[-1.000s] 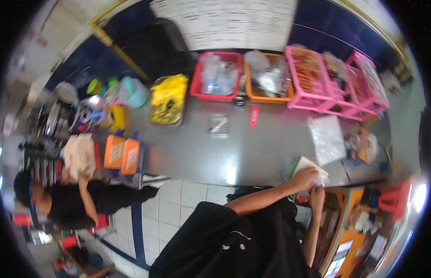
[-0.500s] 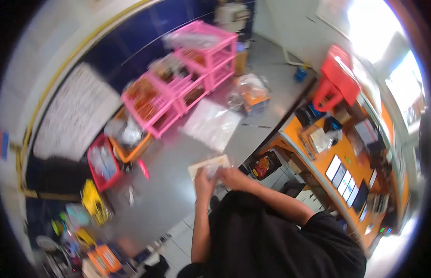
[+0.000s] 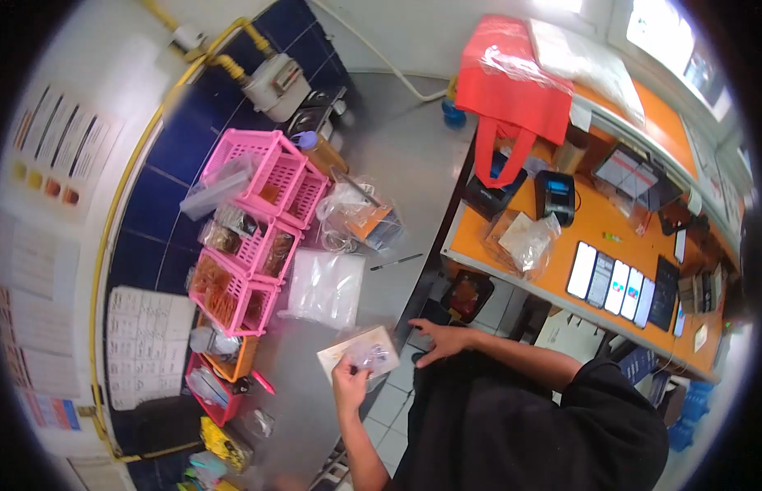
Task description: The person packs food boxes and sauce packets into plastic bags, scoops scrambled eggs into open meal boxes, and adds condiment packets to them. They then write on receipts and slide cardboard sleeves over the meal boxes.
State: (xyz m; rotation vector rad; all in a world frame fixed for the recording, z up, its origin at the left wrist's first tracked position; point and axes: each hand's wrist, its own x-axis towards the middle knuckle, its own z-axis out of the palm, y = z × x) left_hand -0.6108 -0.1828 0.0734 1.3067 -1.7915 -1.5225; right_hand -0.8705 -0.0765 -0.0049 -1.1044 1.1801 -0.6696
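My left hand pinches a small clear plastic bag between thumb and fingers. The bag has some dark marks, too small to read. Behind it is a flat cream-coloured piece, partly covered by the bag and my fingers; whether I also grip it, I cannot tell. My right hand is apart from the bag, fingers spread and holding nothing, near the counter's edge. Just beyond both hands, a stack of clear plastic bags lies on the metal counter.
Pink baskets with packed goods line the wall side. A pen and a plastic-wrapped bundle lie farther along the counter. At right, an orange desk carries several phones and a red bag.
My right hand has let go of the plastic bag and moved right, its fingers now spread. My left hand still holds the bag. The camera view has turned toward the right.
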